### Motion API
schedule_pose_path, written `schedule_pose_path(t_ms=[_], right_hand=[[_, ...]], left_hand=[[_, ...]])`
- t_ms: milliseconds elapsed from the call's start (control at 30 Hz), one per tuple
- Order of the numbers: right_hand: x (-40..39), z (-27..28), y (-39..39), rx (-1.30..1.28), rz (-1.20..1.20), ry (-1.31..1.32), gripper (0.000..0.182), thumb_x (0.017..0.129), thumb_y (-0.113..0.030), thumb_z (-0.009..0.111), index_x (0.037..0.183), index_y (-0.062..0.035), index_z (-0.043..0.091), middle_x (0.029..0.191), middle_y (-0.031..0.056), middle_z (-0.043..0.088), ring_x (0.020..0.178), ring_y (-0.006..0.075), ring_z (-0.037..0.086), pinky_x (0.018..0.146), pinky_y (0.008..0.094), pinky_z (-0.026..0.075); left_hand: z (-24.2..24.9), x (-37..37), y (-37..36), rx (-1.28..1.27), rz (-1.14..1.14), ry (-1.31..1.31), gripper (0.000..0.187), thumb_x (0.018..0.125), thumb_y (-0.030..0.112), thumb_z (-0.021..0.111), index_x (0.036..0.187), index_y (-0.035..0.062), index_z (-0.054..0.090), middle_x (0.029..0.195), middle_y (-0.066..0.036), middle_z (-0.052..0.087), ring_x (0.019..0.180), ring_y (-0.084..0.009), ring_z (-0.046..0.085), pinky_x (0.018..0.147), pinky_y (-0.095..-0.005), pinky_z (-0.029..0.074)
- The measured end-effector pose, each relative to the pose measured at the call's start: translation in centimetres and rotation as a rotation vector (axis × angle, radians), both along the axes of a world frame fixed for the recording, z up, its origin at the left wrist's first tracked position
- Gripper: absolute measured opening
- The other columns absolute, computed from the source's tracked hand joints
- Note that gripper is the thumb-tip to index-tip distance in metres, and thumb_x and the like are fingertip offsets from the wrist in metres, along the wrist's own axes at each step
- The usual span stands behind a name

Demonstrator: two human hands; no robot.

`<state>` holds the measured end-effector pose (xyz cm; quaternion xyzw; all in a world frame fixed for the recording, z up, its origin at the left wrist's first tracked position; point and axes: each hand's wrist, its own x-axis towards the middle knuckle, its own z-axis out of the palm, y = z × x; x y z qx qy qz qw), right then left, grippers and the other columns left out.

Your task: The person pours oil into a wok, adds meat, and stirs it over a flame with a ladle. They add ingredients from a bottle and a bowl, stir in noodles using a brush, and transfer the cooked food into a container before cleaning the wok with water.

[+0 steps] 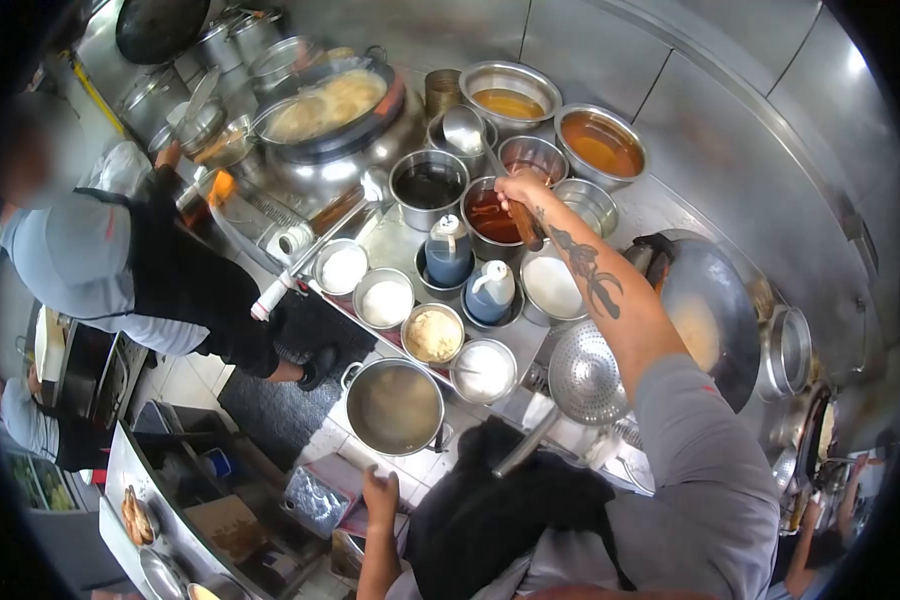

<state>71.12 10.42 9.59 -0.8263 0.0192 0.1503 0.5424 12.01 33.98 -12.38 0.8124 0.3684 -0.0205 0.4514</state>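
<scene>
My right hand (518, 187) is wrapped round a ladle (463, 130) with a wooden handle, my arm stretched out over the sauce containers. The ladle's bowl is over a metal pot at the back, by a bowl of amber liquid (508, 103). Below the hand stands a pot of dark red liquid (492, 215), with a pot of black liquid (428, 187) to its left. My left hand (380, 497) hangs low, holding nothing, its fingers apart. It is nearest to a large two-handled pot of cloudy liquid (395, 405).
A wok (710, 320) and a perforated strainer (588, 375) are at my right. Bowls of white powder (383, 300) and squeeze bottles (490, 292) line the counter's front. A co-worker (100, 260) stands at left near a large wok of frothy liquid (330, 105).
</scene>
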Motion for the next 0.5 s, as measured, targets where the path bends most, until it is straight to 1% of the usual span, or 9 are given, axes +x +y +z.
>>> schedule_pose_path(t_ms=[67, 100, 167, 200, 300, 367, 400, 467, 500], right_hand=[[-0.8, 2.2, -0.3, 0.197, -0.001, 0.298, 0.014, 0.08, -0.008, 0.06, 0.068, -0.0013, 0.056, 0.059, 0.0058, 0.056, 0.044, 0.0161, 0.051, 0.043, 0.0327, 0.044], [-0.5, 2.0, -0.6, 0.196, -0.003, 0.298, 0.014, 0.08, -0.008, 0.06, 0.068, -0.0013, 0.056, 0.059, 0.0058, 0.056, 0.044, 0.0161, 0.051, 0.043, 0.0327, 0.044], [0.1, 1.8, -1.4, 0.465, 0.046, 0.394, 0.015, 0.084, -0.011, 0.055, 0.071, -0.0043, 0.054, 0.06, 0.0029, 0.052, 0.046, 0.0134, 0.048, 0.045, 0.0284, 0.04], [0.1, 2.1, -1.7, 0.466, 0.043, 0.391, 0.015, 0.084, -0.011, 0.055, 0.071, -0.0043, 0.054, 0.06, 0.0029, 0.052, 0.046, 0.0134, 0.048, 0.045, 0.0284, 0.04], [-0.2, 3.0, -2.4, 0.581, 0.067, 0.448, 0.014, 0.086, -0.013, 0.051, 0.073, -0.0079, 0.05, 0.061, -0.0006, 0.049, 0.048, 0.0108, 0.045, 0.046, 0.0239, 0.036], [-0.8, 3.8, -2.6, 0.718, 0.095, 0.496, 0.013, 0.086, -0.012, 0.049, 0.074, -0.009, 0.048, 0.06, -0.0026, 0.047, 0.047, 0.0085, 0.043, 0.045, 0.0225, 0.034], [-1.0, 3.9, -2.7, 0.718, 0.094, 0.494, 0.013, 0.086, -0.012, 0.049, 0.074, -0.009, 0.048, 0.06, -0.0026, 0.047, 0.047, 0.0085, 0.043, 0.045, 0.0225, 0.034], [-1.4, 4.0, -2.8, 0.832, 0.117, 0.56, 0.005, 0.087, -0.01, 0.05, 0.088, -0.0052, 0.05, 0.064, -0.003, 0.05, 0.048, 0.0052, 0.045, 0.042, 0.0209, 0.034], [-1.6, 3.9, -2.7, 0.835, 0.116, 0.559, 0.005, 0.087, -0.01, 0.05, 0.088, -0.0052, 0.05, 0.064, -0.003, 0.05, 0.048, 0.0052, 0.045, 0.042, 0.0209, 0.034]], left_hand=[[-3.4, -3.1, 0.7, 0.124, -0.027, -0.006, 0.045, 0.077, 0.015, 0.067, 0.113, -0.0069, 0.051, 0.094, -0.027, 0.062, 0.087, -0.0371, 0.062, 0.077, -0.0399, 0.049], [-3.4, -3.8, 0.6, 0.123, -0.029, -0.006, 0.045, 0.077, 0.015, 0.067, 0.113, -0.0069, 0.051, 0.094, -0.027, 0.062, 0.087, -0.0371, 0.062, 0.077, -0.0399, 0.049], [-3.9, -4.5, 0.4, 0.217, -0.002, -0.141, 0.045, 0.075, 0.011, 0.067, 0.113, -0.0072, 0.052, 0.072, -0.015, 0.06, 0.062, -0.0245, 0.056, 0.063, -0.0353, 0.048], [-3.6, -4.4, 0.3, 0.217, -0.006, -0.144, 0.045, 0.075, 0.011, 0.067, 0.113, -0.0072, 0.052, 0.072, -0.015, 0.06, 0.062, -0.0245, 0.056, 0.063, -0.0353, 0.048], [-3.1, -4.1, 0.2, 0.317, -0.02, -0.192, 0.049, 0.075, 0.011, 0.067, 0.116, -0.009, 0.05, 0.072, -0.014, 0.058, 0.063, -0.0246, 0.055, 0.064, -0.0355, 0.048], [-3.5, -4.1, 0.2, 0.158, 0.042, -0.107, 0.051, 0.075, 0.011, 0.066, 0.119, -0.0099, 0.048, 0.072, -0.013, 0.057, 0.064, -0.0222, 0.054, 0.064, -0.0349, 0.047], [-3.8, -4.2, 0.3, 0.158, 0.041, -0.108, 0.051, 0.075, 0.011, 0.066, 0.119, -0.0099, 0.048, 0.072, -0.013, 0.057, 0.064, -0.0222, 0.054, 0.064, -0.0349, 0.047], [-4.3, -4.4, 0.5, 0.177, 0.013, -0.087, 0.052, 0.076, 0.01, 0.065, 0.12, -0.0105, 0.047, 0.071, -0.011, 0.056, 0.064, -0.0184, 0.053, 0.062, -0.0328, 0.046], [-4.4, -4.3, 0.7, 0.179, 0.011, -0.088, 0.052, 0.076, 0.01, 0.065, 0.12, -0.0105, 0.047, 0.071, -0.011, 0.056, 0.064, -0.0184, 0.053, 0.062, -0.0328, 0.046]])
